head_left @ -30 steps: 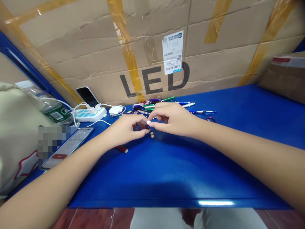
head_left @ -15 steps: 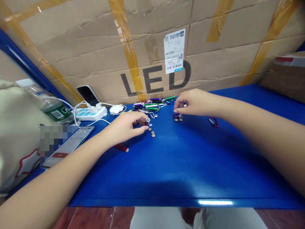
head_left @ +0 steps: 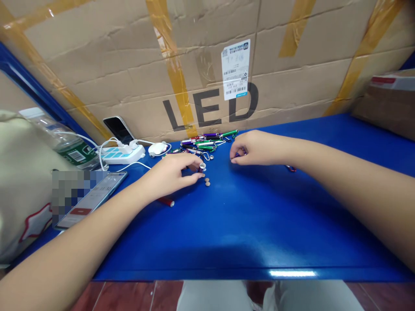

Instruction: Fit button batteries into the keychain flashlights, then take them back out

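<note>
My left hand (head_left: 177,175) is closed around a small dark flashlight tube (head_left: 202,167), its open silver-rimmed end pointing up. Just beyond those fingertips lie several button cells (head_left: 207,181) on the blue table. To the right, my right hand (head_left: 248,149) rests low over the tabletop with its fingers curled in. A bit of something blue-purple shows between its fingers, but its shape is hidden. Under my left wrist a red tube (head_left: 167,201) pokes out. Partly covered by my right forearm is a red carabiner (head_left: 291,169).
Behind my hands is a pile of coloured pen-like flashlights with carabiners (head_left: 207,141). A power strip (head_left: 121,154) with white cables, a phone (head_left: 92,201) and a plastic bottle (head_left: 73,147) stand at left. A large cardboard box (head_left: 129,65) walls off the back.
My right hand has come down and slightly left, covering the spot where two button cells and a purple carabiner showed. The tube in my left hand is tilted slightly differently.
</note>
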A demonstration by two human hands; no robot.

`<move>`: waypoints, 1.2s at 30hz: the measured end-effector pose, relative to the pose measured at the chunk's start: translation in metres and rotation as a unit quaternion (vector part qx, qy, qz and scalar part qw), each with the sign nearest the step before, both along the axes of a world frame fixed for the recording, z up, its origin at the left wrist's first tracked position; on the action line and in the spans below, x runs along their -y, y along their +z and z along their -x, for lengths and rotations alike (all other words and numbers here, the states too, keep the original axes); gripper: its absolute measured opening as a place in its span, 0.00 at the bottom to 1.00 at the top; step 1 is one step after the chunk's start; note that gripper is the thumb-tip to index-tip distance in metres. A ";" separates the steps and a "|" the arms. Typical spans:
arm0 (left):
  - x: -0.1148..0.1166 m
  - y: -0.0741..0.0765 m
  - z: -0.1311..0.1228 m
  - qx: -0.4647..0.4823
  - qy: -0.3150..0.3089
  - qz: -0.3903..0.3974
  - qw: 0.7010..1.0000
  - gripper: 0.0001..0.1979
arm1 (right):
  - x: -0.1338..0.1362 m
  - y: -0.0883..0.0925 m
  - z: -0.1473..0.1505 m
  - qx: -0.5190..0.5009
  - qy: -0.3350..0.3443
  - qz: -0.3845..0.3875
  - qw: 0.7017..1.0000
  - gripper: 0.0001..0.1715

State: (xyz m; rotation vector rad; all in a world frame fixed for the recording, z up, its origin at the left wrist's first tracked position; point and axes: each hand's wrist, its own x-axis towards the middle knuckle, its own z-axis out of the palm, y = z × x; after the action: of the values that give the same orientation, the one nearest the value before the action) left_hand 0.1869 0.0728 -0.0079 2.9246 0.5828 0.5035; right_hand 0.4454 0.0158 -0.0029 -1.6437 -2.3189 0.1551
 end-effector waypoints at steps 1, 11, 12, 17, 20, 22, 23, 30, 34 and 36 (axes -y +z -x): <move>0.000 0.000 0.000 0.000 -0.001 -0.002 1.000 0.08 | 0.001 0.001 0.003 -0.019 0.018 -0.028 0.999 0.08; 0.004 -0.001 -0.001 0.009 -0.019 -0.021 1.000 0.06 | 0.011 -0.003 0.043 -0.130 0.181 -0.191 0.956 0.07; 0.004 -0.001 -0.002 0.009 -0.022 -0.023 0.999 0.06 | 0.011 -0.004 0.044 -0.130 0.187 -0.193 0.954 0.07; 0.006 0.000 -0.003 0.008 -0.029 -0.023 0.999 0.06 | 0.011 -0.005 0.044 -0.120 0.195 -0.179 0.957 0.10; 0.003 0.000 -0.002 0.006 -0.021 -0.016 1.000 0.05 | 0.011 -0.006 0.044 -0.133 0.162 -0.162 0.964 0.11; -0.001 0.000 -0.001 0.006 -0.007 -0.011 1.000 0.05 | 0.009 -0.010 0.044 -0.157 0.107 -0.152 0.970 0.14; -0.003 0.000 0.000 0.007 0.003 -0.010 1.000 0.06 | 0.007 -0.014 0.043 -0.163 0.080 -0.149 0.972 0.14; -0.014 -0.002 0.003 0.020 0.064 -0.029 0.997 0.10 | -0.008 -0.041 0.041 0.028 0.127 -0.091 0.987 0.20; -0.014 -0.002 0.004 0.024 0.059 -0.026 0.998 0.10 | -0.007 -0.040 0.038 0.041 0.135 -0.095 0.986 0.18; -0.014 -0.002 0.004 0.026 0.060 -0.022 0.998 0.10 | -0.007 -0.036 0.035 0.007 0.132 -0.079 0.988 0.15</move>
State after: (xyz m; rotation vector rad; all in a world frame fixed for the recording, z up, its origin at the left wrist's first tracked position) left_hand 0.1832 0.0869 -0.0099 2.9189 0.7528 0.6126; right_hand 0.4107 0.0230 -0.0390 -1.2630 -2.4810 0.0133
